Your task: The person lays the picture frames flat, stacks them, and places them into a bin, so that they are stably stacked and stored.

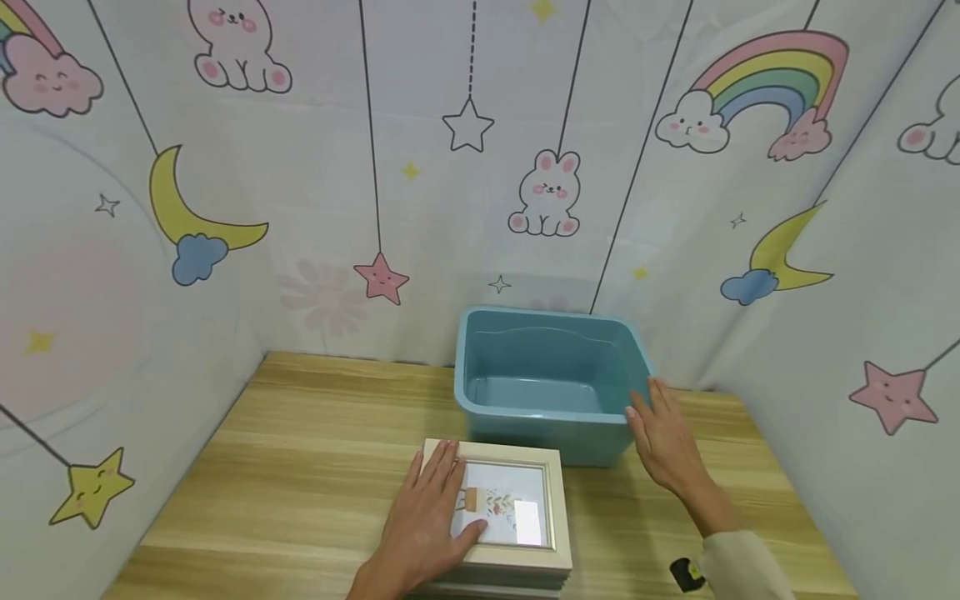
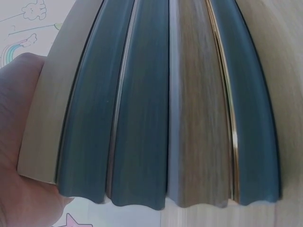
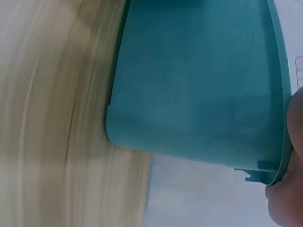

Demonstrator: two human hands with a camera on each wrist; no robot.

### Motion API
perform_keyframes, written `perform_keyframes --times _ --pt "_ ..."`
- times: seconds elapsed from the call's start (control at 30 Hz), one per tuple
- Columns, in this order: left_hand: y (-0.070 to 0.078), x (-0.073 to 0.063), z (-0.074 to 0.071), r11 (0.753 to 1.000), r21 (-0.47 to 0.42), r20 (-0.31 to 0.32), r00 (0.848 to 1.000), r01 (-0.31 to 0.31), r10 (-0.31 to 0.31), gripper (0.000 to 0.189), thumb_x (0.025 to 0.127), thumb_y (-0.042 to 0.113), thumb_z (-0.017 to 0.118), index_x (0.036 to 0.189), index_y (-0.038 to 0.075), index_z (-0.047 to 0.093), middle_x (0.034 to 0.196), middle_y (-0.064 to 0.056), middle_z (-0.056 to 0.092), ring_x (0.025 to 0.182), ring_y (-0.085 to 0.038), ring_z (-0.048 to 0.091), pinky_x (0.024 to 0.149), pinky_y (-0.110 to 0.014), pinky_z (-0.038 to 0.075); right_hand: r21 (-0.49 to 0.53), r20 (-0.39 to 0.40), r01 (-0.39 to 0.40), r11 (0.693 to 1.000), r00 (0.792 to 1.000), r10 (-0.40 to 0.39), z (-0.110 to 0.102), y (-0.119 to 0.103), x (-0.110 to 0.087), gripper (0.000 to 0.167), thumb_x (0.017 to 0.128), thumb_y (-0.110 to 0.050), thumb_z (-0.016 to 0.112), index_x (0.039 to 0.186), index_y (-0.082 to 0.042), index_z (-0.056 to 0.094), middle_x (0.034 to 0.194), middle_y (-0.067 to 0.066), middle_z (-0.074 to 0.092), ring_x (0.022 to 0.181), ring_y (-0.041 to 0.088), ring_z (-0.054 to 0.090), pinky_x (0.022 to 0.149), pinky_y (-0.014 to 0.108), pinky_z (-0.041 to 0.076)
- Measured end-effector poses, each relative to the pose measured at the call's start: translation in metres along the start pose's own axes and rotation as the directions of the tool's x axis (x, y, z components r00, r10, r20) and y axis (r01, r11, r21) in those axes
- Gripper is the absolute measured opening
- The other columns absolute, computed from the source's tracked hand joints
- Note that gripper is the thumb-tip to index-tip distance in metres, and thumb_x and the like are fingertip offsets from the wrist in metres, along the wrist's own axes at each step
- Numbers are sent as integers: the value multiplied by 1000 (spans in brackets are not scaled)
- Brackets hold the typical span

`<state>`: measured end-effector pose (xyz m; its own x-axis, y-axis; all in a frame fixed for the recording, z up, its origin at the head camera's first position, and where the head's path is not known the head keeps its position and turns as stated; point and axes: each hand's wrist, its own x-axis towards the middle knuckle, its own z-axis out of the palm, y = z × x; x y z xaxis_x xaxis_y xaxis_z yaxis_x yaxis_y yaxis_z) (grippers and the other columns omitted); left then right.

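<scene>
My left hand (image 1: 423, 525) rests palm down on the top picture frame (image 1: 553, 500), its fingers stretched over the frame's left side. This frame has a pale wooden border and a plant print behind glass. Several frames lie stacked beneath it; the left wrist view shows their edges, with dark blue-green frames (image 2: 142, 118) and a brown wood-grain one (image 2: 201, 113). My right hand (image 1: 667, 442) touches the rim of a blue plastic bin (image 1: 540, 429) at its front right corner, fingers extended. The bin stands upright behind the stack, with nothing visible inside.
A wood-grain table (image 1: 322, 442) carries the stack and the bin. White cloth (image 1: 322, 208) with cartoon prints hangs behind and at both sides, close to the bin's back. A small black object (image 1: 686, 575) shows beside the right sleeve (image 1: 742, 567).
</scene>
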<state>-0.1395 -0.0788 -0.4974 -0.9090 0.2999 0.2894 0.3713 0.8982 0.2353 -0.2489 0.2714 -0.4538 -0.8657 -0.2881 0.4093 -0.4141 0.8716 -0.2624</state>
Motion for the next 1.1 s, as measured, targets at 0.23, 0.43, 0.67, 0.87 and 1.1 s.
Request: perform_keyframes --times 0.23,0.43,0.67,0.87,1.1 --pt "1 0 1 1000 -9 6 1000 -7 7 78 87 54 64 140 -2 53 159 -17 38 149 -31 34 122 -51 26 -37 76 -24 999 997 26 11 -36 9 47 108 -25 40 133 13 53 151 43 28 146 55 20 118 66 20" --pt "1 0 1 1000 10 -1 1000 -17 17 78 86 54 64 140 -2 54 158 -17 39 148 -31 35 120 -51 27 -43 69 -21 999 997 24 19 -55 14 45 107 -24 42 131 12 55 150 43 31 146 55 22 118 65 21" --pt "-1 -2 1 1000 22 -10 1000 -15 16 78 86 54 65 139 -2 55 158 -17 40 148 -31 36 120 -51 27 -60 63 -17 998 998 21 31 -75 22 45 107 -25 43 130 12 56 149 43 33 146 54 24 119 64 23" --pt "-1 -2 -1 1000 16 4 1000 -1 1 78 87 55 63 140 -1 54 159 -16 38 149 -30 34 121 -50 27 -72 68 -23 997 997 28 36 -95 29 49 107 -28 41 130 12 56 148 43 34 146 53 24 120 62 21" --pt "-3 -2 0 999 45 -44 999 -28 30 76 85 54 65 138 -1 56 157 -16 42 147 -31 37 118 -51 31 -62 42 -36 997 998 38 40 -106 31 48 106 -28 43 130 12 57 148 43 34 146 53 25 121 62 21"
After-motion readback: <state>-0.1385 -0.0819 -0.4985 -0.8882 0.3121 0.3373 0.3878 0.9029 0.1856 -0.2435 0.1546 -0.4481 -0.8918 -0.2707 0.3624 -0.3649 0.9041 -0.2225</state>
